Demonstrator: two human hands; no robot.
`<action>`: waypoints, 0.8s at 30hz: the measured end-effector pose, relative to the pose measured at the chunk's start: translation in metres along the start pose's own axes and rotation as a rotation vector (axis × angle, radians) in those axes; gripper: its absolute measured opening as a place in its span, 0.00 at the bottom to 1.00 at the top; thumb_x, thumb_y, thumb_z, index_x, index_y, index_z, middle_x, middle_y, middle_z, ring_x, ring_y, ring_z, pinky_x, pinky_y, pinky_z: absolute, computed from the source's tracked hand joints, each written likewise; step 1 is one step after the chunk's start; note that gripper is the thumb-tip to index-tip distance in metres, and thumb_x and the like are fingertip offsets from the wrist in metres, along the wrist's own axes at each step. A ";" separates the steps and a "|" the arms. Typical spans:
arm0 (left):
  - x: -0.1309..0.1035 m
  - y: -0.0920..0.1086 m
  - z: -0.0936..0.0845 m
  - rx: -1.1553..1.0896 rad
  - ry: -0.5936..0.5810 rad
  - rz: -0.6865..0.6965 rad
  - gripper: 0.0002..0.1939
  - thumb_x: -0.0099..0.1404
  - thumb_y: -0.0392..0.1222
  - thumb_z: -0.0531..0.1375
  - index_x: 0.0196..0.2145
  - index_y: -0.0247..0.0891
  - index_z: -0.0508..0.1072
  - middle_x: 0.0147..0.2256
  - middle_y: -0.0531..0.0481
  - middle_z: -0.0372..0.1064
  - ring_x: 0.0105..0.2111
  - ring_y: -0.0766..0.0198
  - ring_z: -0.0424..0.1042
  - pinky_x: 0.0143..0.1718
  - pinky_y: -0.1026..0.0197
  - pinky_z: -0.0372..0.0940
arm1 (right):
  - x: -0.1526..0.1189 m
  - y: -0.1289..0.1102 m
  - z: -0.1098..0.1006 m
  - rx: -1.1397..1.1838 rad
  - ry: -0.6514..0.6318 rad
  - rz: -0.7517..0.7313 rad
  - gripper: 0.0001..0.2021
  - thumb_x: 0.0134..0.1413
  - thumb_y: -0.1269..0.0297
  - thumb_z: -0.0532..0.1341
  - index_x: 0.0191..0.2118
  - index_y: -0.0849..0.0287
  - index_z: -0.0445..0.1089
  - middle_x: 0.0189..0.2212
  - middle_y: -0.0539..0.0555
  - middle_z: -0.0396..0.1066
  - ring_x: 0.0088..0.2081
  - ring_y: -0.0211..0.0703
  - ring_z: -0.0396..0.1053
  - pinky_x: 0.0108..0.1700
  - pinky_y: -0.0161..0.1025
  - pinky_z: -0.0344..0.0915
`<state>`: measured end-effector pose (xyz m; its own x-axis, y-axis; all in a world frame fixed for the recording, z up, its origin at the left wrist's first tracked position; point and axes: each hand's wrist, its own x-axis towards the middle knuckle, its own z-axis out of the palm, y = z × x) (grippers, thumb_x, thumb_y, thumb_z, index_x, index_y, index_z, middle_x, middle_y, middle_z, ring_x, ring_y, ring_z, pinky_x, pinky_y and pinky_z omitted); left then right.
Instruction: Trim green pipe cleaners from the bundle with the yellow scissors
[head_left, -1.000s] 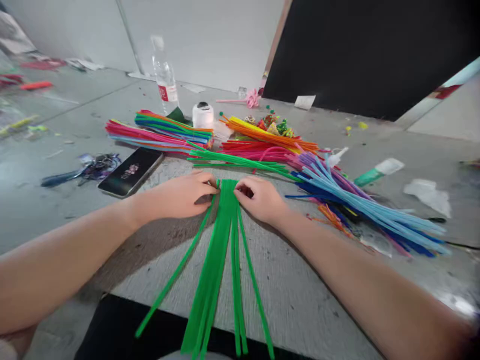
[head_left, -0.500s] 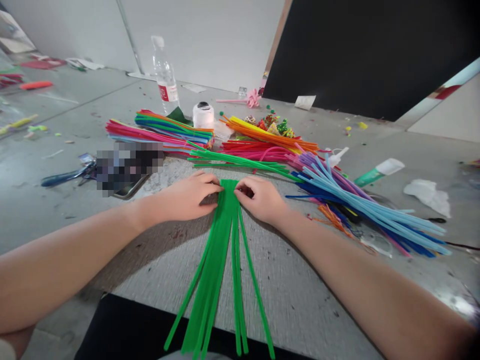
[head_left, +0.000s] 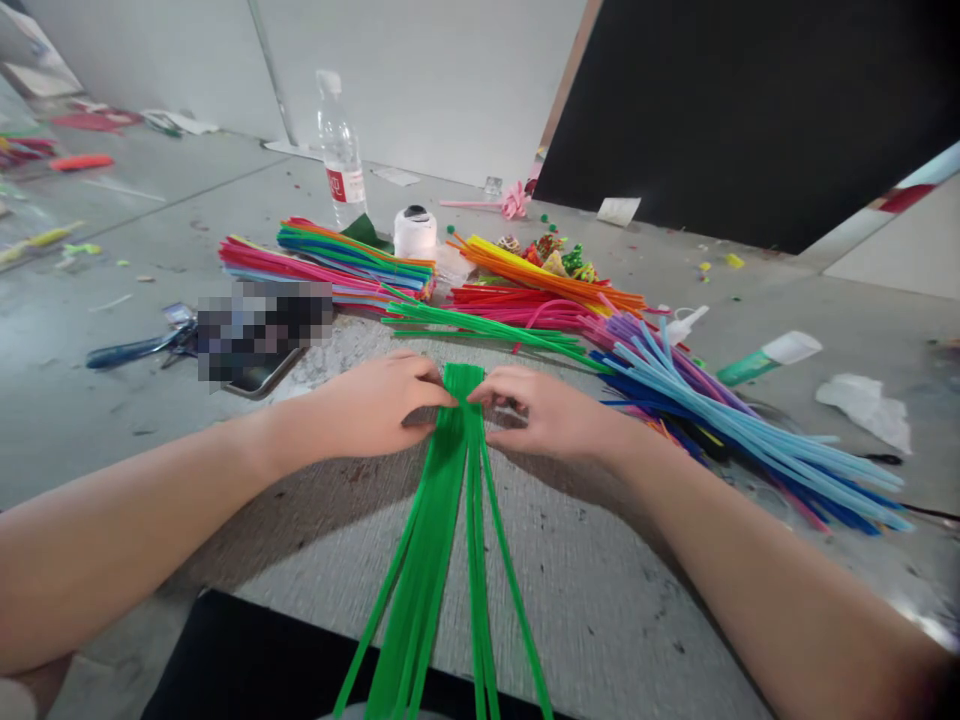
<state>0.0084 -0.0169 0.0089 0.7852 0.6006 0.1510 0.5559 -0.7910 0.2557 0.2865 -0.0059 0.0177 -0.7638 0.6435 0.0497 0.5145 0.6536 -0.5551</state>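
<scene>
A flat bundle of green pipe cleaners (head_left: 424,560) lies lengthwise before me, its far ends lined up evenly and its near ends fanned out past the table edge. My left hand (head_left: 390,405) grips the bundle's left side near the far end, thumb on top. From the other side my right hand (head_left: 536,405) pinches the bundle's right edge with thumb and forefinger, the other fingers curled. Both thumbs nearly meet over the strands. Just beyond the hands, more green pipe cleaners (head_left: 480,325) lie crosswise.
Rainbow-coloured pipe cleaners (head_left: 345,255) lie behind, near a clear bottle (head_left: 341,150) and a white spool (head_left: 415,232). To the left are a phone (head_left: 262,375) and blue-handled pliers (head_left: 131,350). Light blue pipe cleaners (head_left: 735,410), a green-white tube (head_left: 769,358) and crumpled tissue (head_left: 862,410) lie right.
Both hands have slid a little nearer along the green bundle. The right hand has turned and its thumb and forefinger have come closer to the left thumb. The view has shifted slightly.
</scene>
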 end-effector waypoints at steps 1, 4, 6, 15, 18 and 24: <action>-0.001 0.003 0.000 0.007 -0.009 -0.010 0.16 0.68 0.38 0.65 0.52 0.44 0.83 0.49 0.42 0.74 0.51 0.50 0.74 0.56 0.47 0.70 | 0.001 -0.002 0.003 -0.024 -0.007 -0.049 0.14 0.56 0.67 0.71 0.48 0.57 0.76 0.43 0.55 0.77 0.44 0.47 0.72 0.47 0.44 0.67; -0.001 0.007 0.002 0.013 -0.029 -0.021 0.15 0.70 0.38 0.63 0.51 0.45 0.83 0.49 0.42 0.72 0.52 0.50 0.73 0.55 0.48 0.70 | 0.003 -0.002 0.010 -0.060 -0.009 -0.136 0.11 0.59 0.65 0.70 0.47 0.57 0.76 0.41 0.55 0.76 0.44 0.48 0.72 0.49 0.46 0.66; -0.001 0.008 0.004 -0.001 -0.023 -0.014 0.14 0.70 0.38 0.62 0.50 0.44 0.83 0.49 0.42 0.71 0.52 0.51 0.73 0.54 0.49 0.70 | 0.004 -0.001 0.013 -0.069 -0.001 -0.155 0.11 0.60 0.64 0.70 0.47 0.57 0.76 0.40 0.54 0.76 0.44 0.48 0.71 0.49 0.46 0.66; 0.001 0.000 0.003 -0.045 0.002 0.097 0.14 0.69 0.36 0.64 0.51 0.42 0.83 0.53 0.41 0.74 0.54 0.50 0.75 0.57 0.47 0.70 | 0.000 -0.006 0.006 0.034 -0.084 -0.193 0.03 0.64 0.68 0.67 0.40 0.57 0.79 0.39 0.55 0.77 0.44 0.46 0.73 0.47 0.43 0.67; 0.000 -0.005 0.002 -0.079 0.009 0.195 0.16 0.70 0.33 0.63 0.51 0.45 0.83 0.58 0.41 0.72 0.60 0.48 0.73 0.62 0.45 0.68 | 0.001 -0.007 0.007 0.054 -0.074 -0.201 0.04 0.66 0.64 0.67 0.39 0.56 0.80 0.38 0.54 0.77 0.43 0.45 0.74 0.47 0.43 0.67; -0.002 -0.005 -0.003 -0.152 -0.049 0.296 0.15 0.69 0.34 0.65 0.50 0.49 0.84 0.58 0.43 0.74 0.57 0.50 0.74 0.59 0.49 0.71 | 0.004 -0.005 0.020 0.042 -0.014 -0.116 0.11 0.57 0.56 0.75 0.37 0.56 0.76 0.32 0.50 0.74 0.35 0.42 0.71 0.38 0.39 0.64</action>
<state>0.0033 -0.0139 0.0099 0.9207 0.3384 0.1943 0.2581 -0.9015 0.3475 0.2732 -0.0151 0.0038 -0.8231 0.5583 0.1041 0.4054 0.7060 -0.5807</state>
